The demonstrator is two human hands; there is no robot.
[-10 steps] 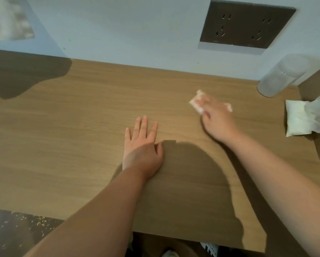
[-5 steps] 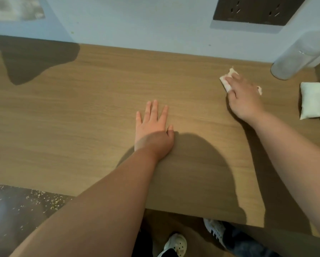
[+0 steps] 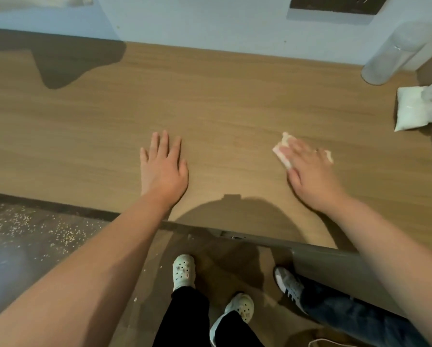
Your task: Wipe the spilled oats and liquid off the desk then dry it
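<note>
Oats (image 3: 34,229) lie scattered on the floor off the counter's (image 3: 210,96) near-left edge; I see none on top. Just in from that edge your left hand (image 3: 163,169) rests flat and empty, fingers spread, while your right hand (image 3: 310,171) presses a crumpled tissue (image 3: 281,151) flat-fingered on the counter's right half. Use overlapping, even strokes toward the counter's far-right corner, where the tissue pack (image 3: 410,111) offers a dry sheet.

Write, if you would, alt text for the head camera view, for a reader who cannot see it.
A person's right hand presses a crumpled white tissue onto a wooden desk while the left hand lies flat nearby. Oat flakes speckle the floor at the left; a clear container stands at the desk's far right.
</note>
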